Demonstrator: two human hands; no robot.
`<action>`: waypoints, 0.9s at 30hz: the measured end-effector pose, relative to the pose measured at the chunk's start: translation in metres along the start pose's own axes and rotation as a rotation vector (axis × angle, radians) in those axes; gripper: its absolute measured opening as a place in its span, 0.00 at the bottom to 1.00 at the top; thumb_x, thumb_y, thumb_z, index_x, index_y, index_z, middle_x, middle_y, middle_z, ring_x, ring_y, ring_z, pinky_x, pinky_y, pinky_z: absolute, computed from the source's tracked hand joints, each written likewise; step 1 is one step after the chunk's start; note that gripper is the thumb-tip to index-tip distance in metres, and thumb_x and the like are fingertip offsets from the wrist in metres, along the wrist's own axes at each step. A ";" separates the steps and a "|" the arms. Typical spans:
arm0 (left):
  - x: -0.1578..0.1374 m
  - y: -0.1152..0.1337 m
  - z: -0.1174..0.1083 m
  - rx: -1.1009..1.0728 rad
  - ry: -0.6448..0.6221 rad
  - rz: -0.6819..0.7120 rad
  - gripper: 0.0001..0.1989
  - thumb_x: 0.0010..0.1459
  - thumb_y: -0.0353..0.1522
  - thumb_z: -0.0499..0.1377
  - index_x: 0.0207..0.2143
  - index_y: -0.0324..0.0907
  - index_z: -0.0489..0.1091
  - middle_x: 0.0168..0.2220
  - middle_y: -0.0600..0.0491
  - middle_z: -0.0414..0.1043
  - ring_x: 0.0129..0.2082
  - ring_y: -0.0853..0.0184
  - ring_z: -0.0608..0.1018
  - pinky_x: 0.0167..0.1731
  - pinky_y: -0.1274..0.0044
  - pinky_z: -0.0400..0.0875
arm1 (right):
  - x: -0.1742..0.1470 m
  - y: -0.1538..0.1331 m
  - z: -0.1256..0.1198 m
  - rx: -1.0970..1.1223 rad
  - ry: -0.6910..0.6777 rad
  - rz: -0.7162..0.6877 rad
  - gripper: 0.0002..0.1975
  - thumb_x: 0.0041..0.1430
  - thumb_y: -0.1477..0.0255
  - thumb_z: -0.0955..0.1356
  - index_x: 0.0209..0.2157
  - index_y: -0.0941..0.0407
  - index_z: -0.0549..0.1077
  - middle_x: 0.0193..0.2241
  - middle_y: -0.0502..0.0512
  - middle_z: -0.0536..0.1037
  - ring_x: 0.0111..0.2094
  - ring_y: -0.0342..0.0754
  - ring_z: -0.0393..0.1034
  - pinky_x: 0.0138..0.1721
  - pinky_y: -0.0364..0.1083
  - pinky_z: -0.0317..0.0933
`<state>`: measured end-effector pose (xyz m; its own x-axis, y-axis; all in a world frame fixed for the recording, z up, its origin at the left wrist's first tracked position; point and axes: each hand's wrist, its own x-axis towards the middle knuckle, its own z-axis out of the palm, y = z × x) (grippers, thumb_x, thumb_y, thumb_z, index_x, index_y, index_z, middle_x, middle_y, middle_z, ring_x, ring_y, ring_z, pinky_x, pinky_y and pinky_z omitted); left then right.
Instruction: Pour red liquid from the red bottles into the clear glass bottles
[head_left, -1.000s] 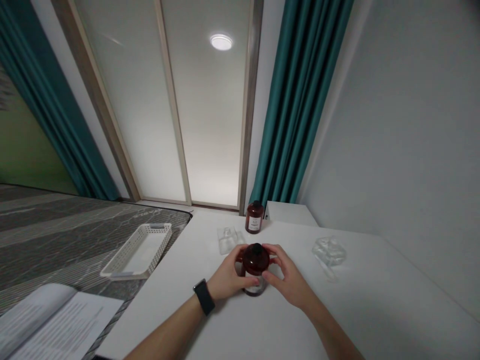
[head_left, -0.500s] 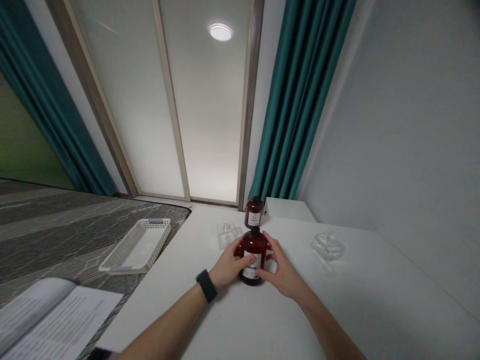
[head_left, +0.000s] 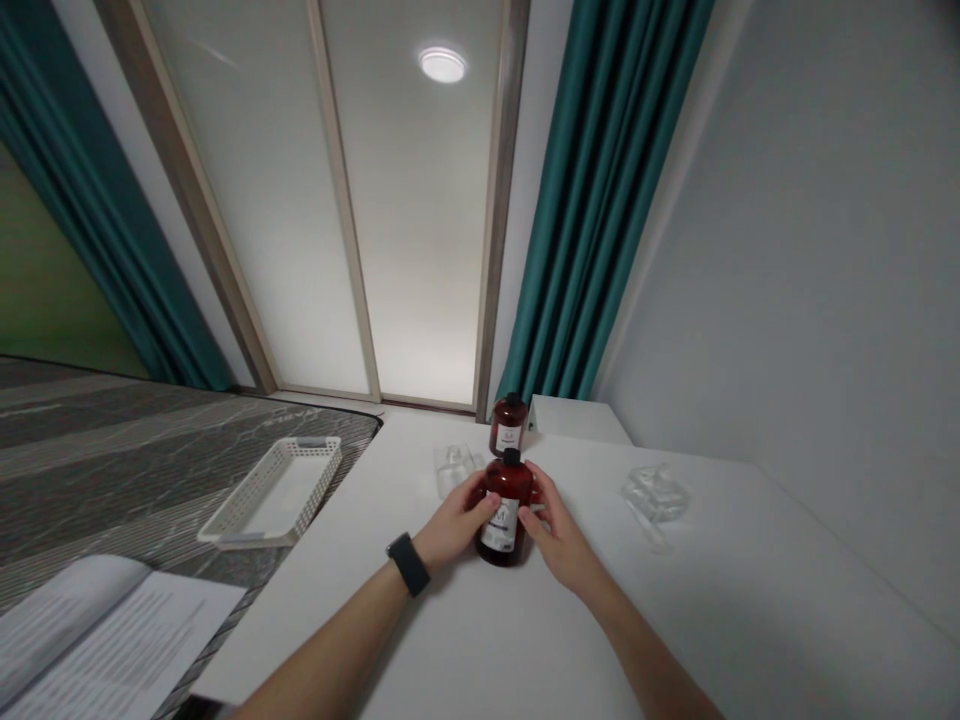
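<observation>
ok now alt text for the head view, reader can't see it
A left hand and right hand hold a labelled brown bottle at a white table. A similar bottle stands behind it; a white basket and open book lie to the left.

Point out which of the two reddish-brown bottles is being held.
The nearer bottle, clasped between the left hand and right hand; the farther bottle stands behind it with no hand on it.

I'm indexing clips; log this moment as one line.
left hand: holds front bottle | right hand: holds front bottle | rear bottle: upright behind
</observation>
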<state>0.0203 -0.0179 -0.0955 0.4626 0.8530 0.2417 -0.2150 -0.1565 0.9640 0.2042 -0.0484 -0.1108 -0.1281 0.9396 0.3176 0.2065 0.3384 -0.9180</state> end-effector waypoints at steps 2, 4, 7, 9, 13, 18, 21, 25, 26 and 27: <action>0.000 -0.002 0.001 0.014 0.007 0.015 0.26 0.59 0.45 0.62 0.54 0.40 0.68 0.54 0.43 0.73 0.54 0.54 0.74 0.56 0.64 0.66 | 0.002 -0.001 0.003 -0.021 0.045 0.001 0.30 0.60 0.65 0.67 0.62 0.51 0.56 0.58 0.60 0.68 0.51 0.54 0.68 0.44 0.51 0.66; 0.001 -0.004 0.001 0.028 0.003 0.024 0.26 0.60 0.45 0.62 0.54 0.39 0.67 0.54 0.43 0.73 0.53 0.54 0.74 0.55 0.64 0.66 | 0.003 -0.002 0.005 -0.032 0.078 0.002 0.30 0.59 0.65 0.68 0.61 0.52 0.57 0.56 0.60 0.70 0.49 0.53 0.69 0.43 0.50 0.66; 0.001 -0.004 0.001 0.042 -0.002 0.021 0.26 0.60 0.46 0.62 0.54 0.39 0.67 0.53 0.43 0.72 0.51 0.55 0.74 0.53 0.64 0.67 | 0.005 -0.002 0.006 -0.018 0.086 -0.001 0.25 0.63 0.62 0.65 0.59 0.52 0.59 0.54 0.59 0.71 0.49 0.53 0.69 0.43 0.49 0.66; 0.000 -0.004 0.001 0.057 0.002 0.015 0.26 0.60 0.46 0.62 0.54 0.39 0.66 0.53 0.43 0.72 0.51 0.55 0.74 0.53 0.65 0.67 | 0.005 -0.001 0.005 -0.004 0.093 -0.007 0.23 0.65 0.60 0.63 0.59 0.52 0.60 0.54 0.59 0.72 0.51 0.53 0.69 0.44 0.48 0.66; 0.000 -0.003 0.001 0.086 0.014 0.018 0.26 0.60 0.46 0.61 0.54 0.40 0.66 0.52 0.43 0.72 0.52 0.55 0.74 0.53 0.65 0.67 | 0.005 0.001 0.004 -0.002 0.095 -0.014 0.24 0.66 0.59 0.62 0.59 0.52 0.60 0.55 0.59 0.71 0.51 0.53 0.69 0.44 0.48 0.66; 0.000 -0.003 0.001 0.098 0.026 0.016 0.26 0.60 0.47 0.61 0.54 0.40 0.66 0.52 0.43 0.73 0.51 0.55 0.74 0.52 0.65 0.67 | 0.003 -0.001 0.004 -0.014 0.072 -0.003 0.26 0.64 0.60 0.65 0.61 0.52 0.59 0.57 0.60 0.69 0.53 0.54 0.68 0.45 0.49 0.67; -0.001 0.000 0.001 0.122 0.030 0.017 0.29 0.57 0.47 0.63 0.54 0.39 0.66 0.52 0.42 0.73 0.52 0.53 0.74 0.52 0.64 0.67 | 0.002 -0.001 0.002 -0.004 0.058 -0.010 0.25 0.65 0.60 0.63 0.61 0.52 0.59 0.58 0.60 0.69 0.55 0.54 0.67 0.48 0.51 0.66; -0.003 0.004 0.001 0.167 -0.002 0.023 0.33 0.50 0.42 0.70 0.55 0.39 0.65 0.53 0.41 0.72 0.53 0.51 0.73 0.53 0.61 0.65 | 0.002 0.004 0.000 -0.006 0.040 -0.031 0.25 0.66 0.59 0.62 0.61 0.51 0.59 0.59 0.59 0.68 0.56 0.54 0.66 0.51 0.52 0.65; -0.003 0.005 0.001 0.179 0.000 0.022 0.34 0.50 0.40 0.70 0.55 0.39 0.64 0.53 0.41 0.72 0.53 0.50 0.73 0.53 0.61 0.65 | 0.002 0.005 0.000 -0.006 0.035 -0.034 0.25 0.66 0.59 0.62 0.62 0.51 0.59 0.59 0.59 0.68 0.56 0.54 0.66 0.51 0.52 0.65; -0.004 0.004 0.002 0.189 0.009 0.023 0.34 0.49 0.39 0.71 0.56 0.39 0.64 0.54 0.41 0.72 0.53 0.51 0.73 0.54 0.61 0.64 | 0.001 0.006 0.000 -0.005 0.030 -0.037 0.25 0.66 0.59 0.62 0.62 0.51 0.59 0.59 0.59 0.68 0.56 0.54 0.66 0.52 0.52 0.65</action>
<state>0.0189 -0.0226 -0.0920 0.4511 0.8526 0.2639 -0.0595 -0.2663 0.9621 0.2054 -0.0451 -0.1153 -0.1068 0.9275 0.3582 0.2074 0.3731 -0.9043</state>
